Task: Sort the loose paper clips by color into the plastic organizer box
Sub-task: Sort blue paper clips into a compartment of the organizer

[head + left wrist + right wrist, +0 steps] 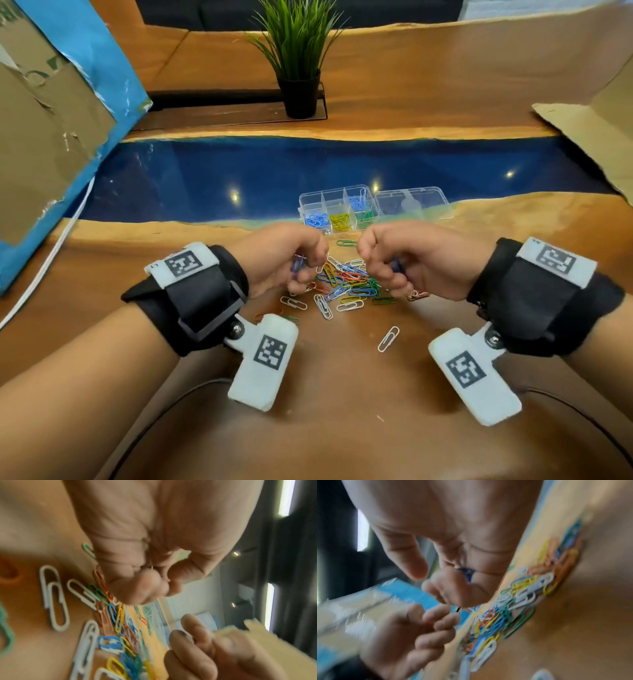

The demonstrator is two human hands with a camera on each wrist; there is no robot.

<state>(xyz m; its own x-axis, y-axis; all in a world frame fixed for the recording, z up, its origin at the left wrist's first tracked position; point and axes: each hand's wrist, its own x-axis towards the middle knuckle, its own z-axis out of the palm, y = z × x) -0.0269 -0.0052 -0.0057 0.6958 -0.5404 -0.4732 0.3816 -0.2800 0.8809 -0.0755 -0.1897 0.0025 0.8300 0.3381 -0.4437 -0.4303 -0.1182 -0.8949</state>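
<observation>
A pile of mixed-colour paper clips (349,282) lies on the wooden table between my hands. Behind it stands the clear organizer box (310,200), its lid (414,204) flipped open to the right. Its compartments hold light blue clips (317,219), yellow clips (340,221), blue clips (358,202) and green clips (364,216). My left hand (305,270) is curled over the pile's left edge and holds blue clips (297,265). My right hand (380,270) is curled at the pile's right side, with a blue clip (467,573) tucked in its fingers.
A potted plant (299,96) stands at the back. Cardboard sheets rise at the left (44,120) and right (599,137). A white cable (44,263) runs along the left. One stray white clip (388,338) lies nearer to me.
</observation>
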